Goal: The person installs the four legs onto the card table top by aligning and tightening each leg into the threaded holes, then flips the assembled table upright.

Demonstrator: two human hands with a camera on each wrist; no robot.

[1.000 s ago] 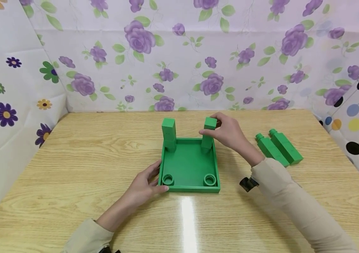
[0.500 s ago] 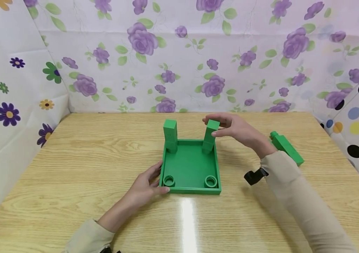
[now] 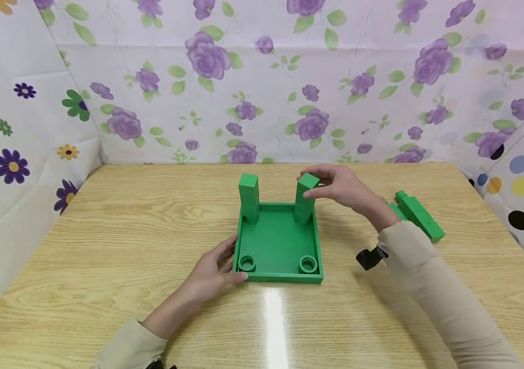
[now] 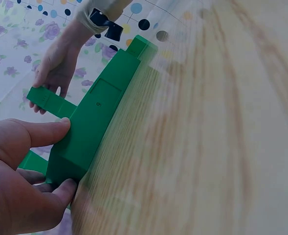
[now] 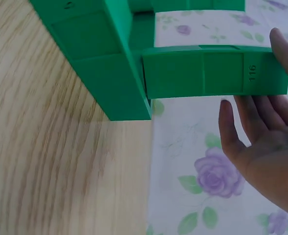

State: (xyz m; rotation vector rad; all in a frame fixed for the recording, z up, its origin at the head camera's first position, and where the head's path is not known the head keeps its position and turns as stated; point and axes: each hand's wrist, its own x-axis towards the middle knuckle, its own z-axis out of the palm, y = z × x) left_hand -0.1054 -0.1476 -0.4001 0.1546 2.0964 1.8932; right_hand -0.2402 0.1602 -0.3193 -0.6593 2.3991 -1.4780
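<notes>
A shallow green square tray [image 3: 276, 241] with a raised rim lies on the table. My left hand [image 3: 207, 275] grips its near left corner; in the left wrist view, the thumb [image 4: 51, 132] presses the tray's side. At the far right corner a square green leg [image 3: 305, 209] stands upright, its top pinched between the thumb and fingers of my right hand [image 3: 342, 187]. The right wrist view shows that leg [image 5: 217, 73] marked 116. Another upright green leg [image 3: 249, 197] stands in the far left corner. Round sockets [image 3: 246, 264] show in both near corners.
To the right lies a loose green leg [image 3: 421, 218] with a round threaded end; a second loose leg [image 3: 397, 211] beside it is mostly hidden by my right forearm. The wooden table [image 3: 142, 215] meets a flowered cloth [image 3: 165, 102] at the back.
The far right leg has turned about its upright axis, so its top now sits at an angle. My right hand shifted right, then slightly back left. My left hand keeps its hold.
</notes>
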